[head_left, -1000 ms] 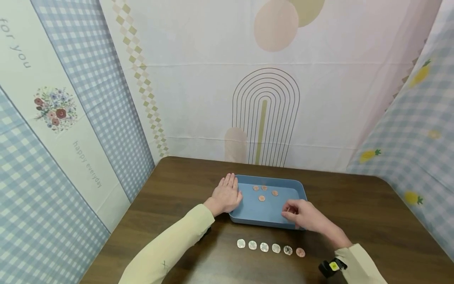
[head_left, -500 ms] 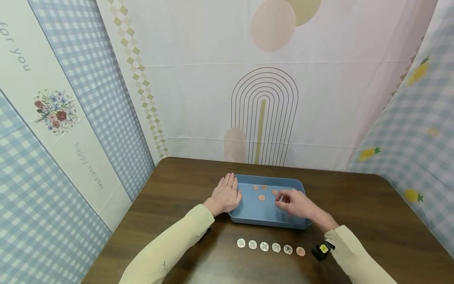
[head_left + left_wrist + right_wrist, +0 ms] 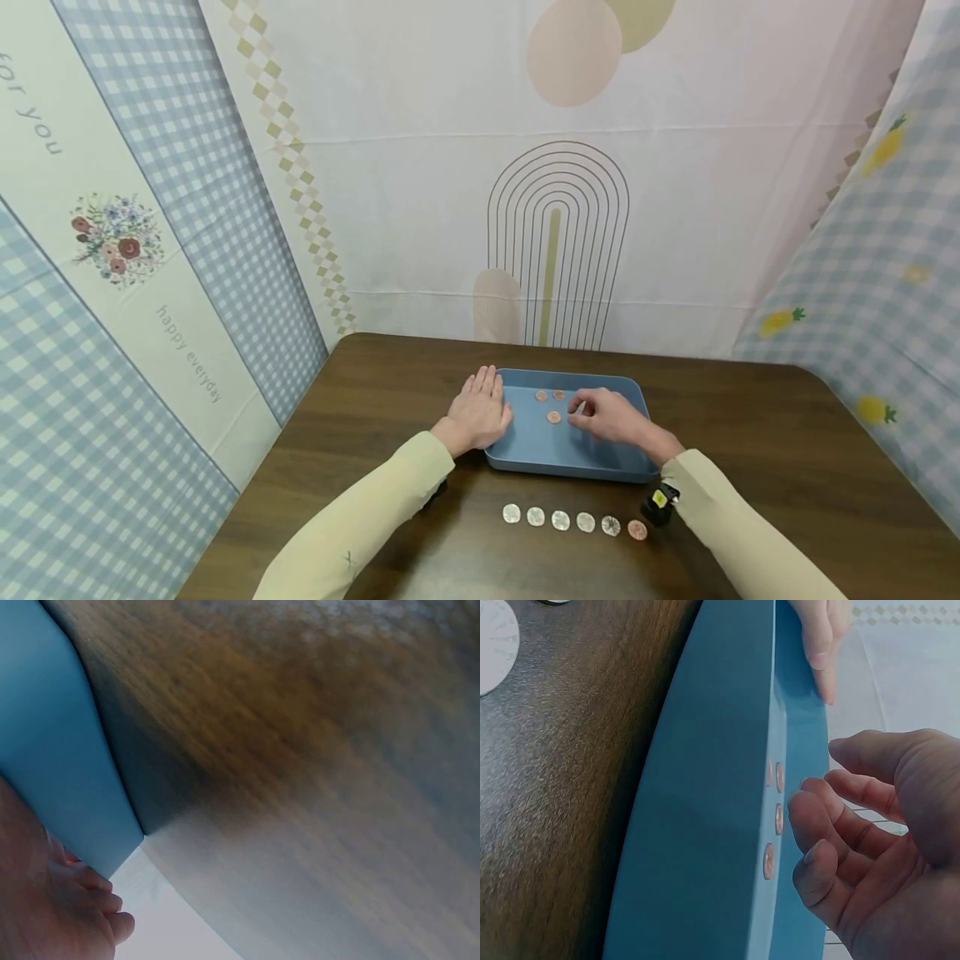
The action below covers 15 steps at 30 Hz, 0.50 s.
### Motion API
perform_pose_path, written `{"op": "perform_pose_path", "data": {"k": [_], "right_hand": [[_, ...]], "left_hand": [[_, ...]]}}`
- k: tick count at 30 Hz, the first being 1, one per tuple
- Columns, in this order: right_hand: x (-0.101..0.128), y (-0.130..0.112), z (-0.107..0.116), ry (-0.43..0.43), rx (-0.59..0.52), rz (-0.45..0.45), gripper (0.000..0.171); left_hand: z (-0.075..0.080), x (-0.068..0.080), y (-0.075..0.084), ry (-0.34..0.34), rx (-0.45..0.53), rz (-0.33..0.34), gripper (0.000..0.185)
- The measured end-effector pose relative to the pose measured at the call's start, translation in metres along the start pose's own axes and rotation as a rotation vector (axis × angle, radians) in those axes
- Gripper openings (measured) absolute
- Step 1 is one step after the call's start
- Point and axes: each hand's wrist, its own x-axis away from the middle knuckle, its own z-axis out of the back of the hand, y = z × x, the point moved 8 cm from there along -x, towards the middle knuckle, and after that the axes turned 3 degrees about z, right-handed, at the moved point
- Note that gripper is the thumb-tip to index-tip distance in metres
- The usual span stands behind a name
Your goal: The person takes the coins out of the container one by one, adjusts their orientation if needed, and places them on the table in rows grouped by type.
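Your left hand (image 3: 478,410) lies flat against the tray (image 3: 540,446)'s left rim, while your right hand (image 3: 606,414), fingers loosely curled and holding nothing, hovers over the tray's copper coins (image 3: 553,417)

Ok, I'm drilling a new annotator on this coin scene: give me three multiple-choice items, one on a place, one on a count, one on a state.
1. Where is the right hand?
A. over the blue tray
B. on the coin row
C. off the table

2. How many coins lie in the row in front of the tray?
A. three
B. six
C. nine

3. How is the left hand?
A. clenched in a fist
B. pinching a coin
C. flat, fingers straight, against the tray's left side

Answers: 1 A, the head view shows it above the tray floor near the copper coins. 2 B, six discs show in line. 3 C, the palm lies down beside the rim.
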Motion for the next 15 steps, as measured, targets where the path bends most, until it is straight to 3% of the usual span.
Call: {"op": "perform_pose_path", "data": {"k": [7,15], "right_hand": [[-0.015,0.010,-0.002,0.007,-0.003,-0.039,0.024],[-0.031,0.023,-0.007,-0.014,-0.019,-0.102,0.020]], "left_hand": [[0.000,-0.004,0.000,-0.002,0.001,0.010,0.064],[0.001,-0.010,0.001,-0.001,0.004,0.020,0.064]]}}
